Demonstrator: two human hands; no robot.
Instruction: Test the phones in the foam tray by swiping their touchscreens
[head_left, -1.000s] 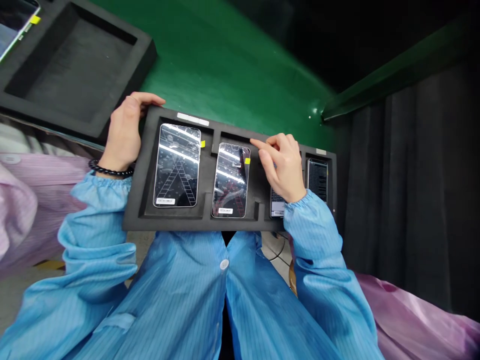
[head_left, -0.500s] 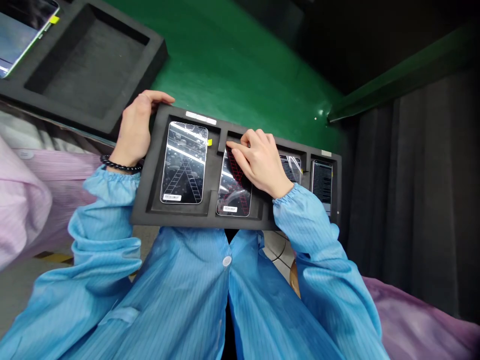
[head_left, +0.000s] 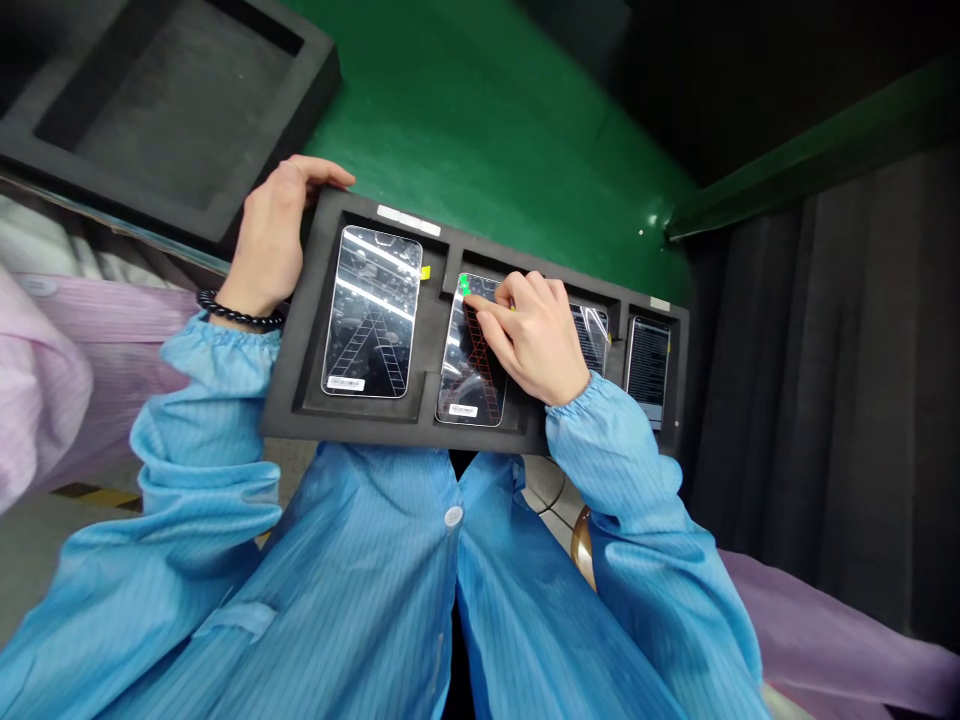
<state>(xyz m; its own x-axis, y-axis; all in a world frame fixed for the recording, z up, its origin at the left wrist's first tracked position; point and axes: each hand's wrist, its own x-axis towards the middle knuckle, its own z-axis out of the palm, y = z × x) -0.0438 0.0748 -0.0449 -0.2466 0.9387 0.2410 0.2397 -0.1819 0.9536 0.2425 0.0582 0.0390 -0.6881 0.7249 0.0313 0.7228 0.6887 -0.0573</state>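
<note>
A black foam tray (head_left: 360, 424) lies tilted in front of me, with several phones in its compartments. My left hand (head_left: 271, 235) is closed round the tray's upper left corner. My right hand (head_left: 529, 330) holds nothing; its index finger is stretched out onto the screen of the second phone (head_left: 465, 375), near the top left corner. That screen has a red ladder pattern, with green blocks by the fingertip. The leftmost phone (head_left: 371, 315) has a white ladder pattern. A third phone (head_left: 591, 335) is partly behind my hand. The rightmost phone (head_left: 646, 370) displays rows of text.
Another black foam tray (head_left: 206, 205) lies at the upper left on the green tabletop (head_left: 450, 110). A dark curtain (head_left: 810, 400) hangs at the right. Pink clothing of a person (head_left: 112, 345) is close by on the left, with purple fabric (head_left: 825, 620) at the lower right.
My right index fingertip has moved slightly down and right on the second phone's screen. Green blocks have appeared there. The view has shifted, so the phone at the far upper left is out of sight.
</note>
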